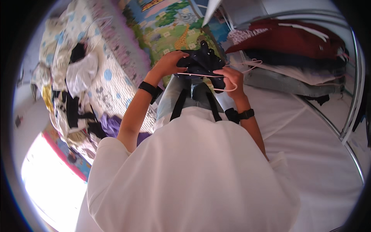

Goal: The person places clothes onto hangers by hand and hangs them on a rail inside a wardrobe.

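Observation:
In front of my lap a dark garment with small light specks (200, 62) is bunched between my hands. My left hand (172, 62) grips its left side, thumb below and fingers on top. At the garment's right edge my right hand (232, 78) is closed on a pale pink clothes hanger (200, 75), whose long bar runs across the lower part of the cloth towards my left hand. The hanger's curved end shows below my right fingers. Another pink hanger hook (256, 62) shows just beyond my right hand. Whether the hanger is inside the garment I cannot tell.
At the right, several garments on hangers, a dark red one (292, 37) among them, hang on a metal rack (352, 101). On the left, a bed with a dotted cover (108, 87) bears heaped clothes (82, 72). A colourful play mat (165, 29) lies ahead.

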### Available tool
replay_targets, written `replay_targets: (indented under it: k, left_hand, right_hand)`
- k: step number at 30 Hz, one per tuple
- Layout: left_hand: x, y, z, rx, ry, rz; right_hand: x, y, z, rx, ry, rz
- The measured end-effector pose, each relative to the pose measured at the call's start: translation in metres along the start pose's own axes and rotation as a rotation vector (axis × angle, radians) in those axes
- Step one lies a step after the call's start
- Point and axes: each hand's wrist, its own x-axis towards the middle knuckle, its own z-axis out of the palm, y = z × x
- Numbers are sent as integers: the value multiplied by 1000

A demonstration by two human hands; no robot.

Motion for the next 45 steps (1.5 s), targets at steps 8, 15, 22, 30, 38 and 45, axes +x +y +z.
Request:
replay_targets:
  k: [8,15,22,30,38,45]
  left_hand:
    - [-206,-19,30,-595,347,-389]
    - [-305,17,-17,-632,622,-92]
    - [-400,-42,-33,-403,486,-287]
    - [-502,0,-93,18,1005,-445]
    - [-512,57,-197,448,1079,-513]
    - [-556,-57,-201,944,1191,-637]
  right_hand:
    - [43,-128,50,361,-420,-112]
    - [90,-224,147,344,-960,-242]
    - [108,-285,264,354,-1342,-241]
    - [115,-287,367,323,-1230,-444]
    - [143,-321,434,420,-1413,-802]
    - [196,-330,488,306,-1573,-1036]
